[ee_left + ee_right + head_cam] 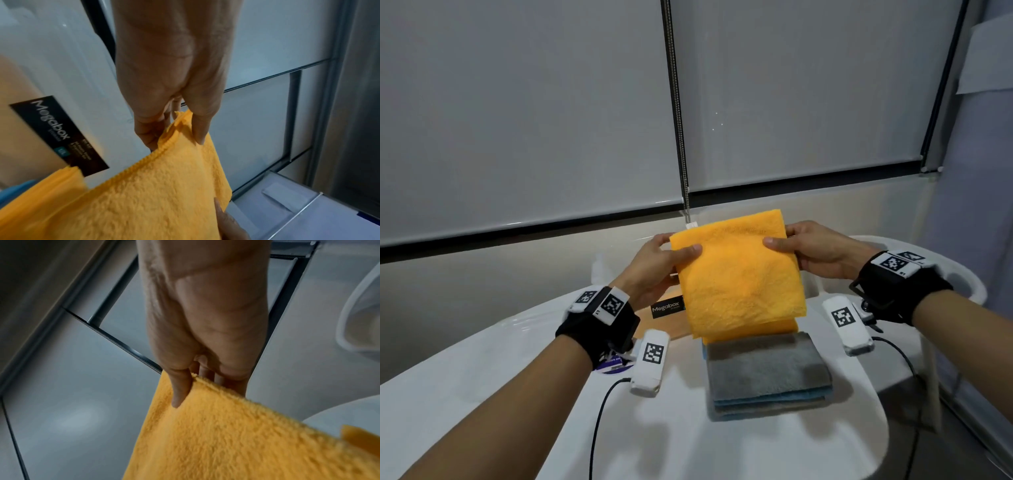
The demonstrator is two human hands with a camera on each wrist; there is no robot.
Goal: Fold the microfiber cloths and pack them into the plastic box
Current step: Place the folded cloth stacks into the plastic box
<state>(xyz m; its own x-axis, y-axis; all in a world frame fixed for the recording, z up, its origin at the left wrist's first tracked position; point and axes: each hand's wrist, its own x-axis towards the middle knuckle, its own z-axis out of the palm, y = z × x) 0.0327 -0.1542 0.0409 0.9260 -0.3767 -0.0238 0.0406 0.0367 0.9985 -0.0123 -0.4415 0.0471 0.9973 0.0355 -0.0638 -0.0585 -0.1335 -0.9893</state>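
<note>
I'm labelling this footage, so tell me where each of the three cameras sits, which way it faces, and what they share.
Head: on the person's head, facing forward and down; shows both forearms, left hand and right hand holding up the orange cloth above the folded stack.
Left wrist: looks along the left hand at its pinch on the cloth edge.
Right wrist: looks along the right hand at its pinch.
Shared: all three show the orange cloth.

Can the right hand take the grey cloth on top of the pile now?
Probably not yet. The right hand and left hand both pinch the orange cloth, held above the table. The grey cloth lies uncovered below, so once the grip lets go, the way looks free.
</note>
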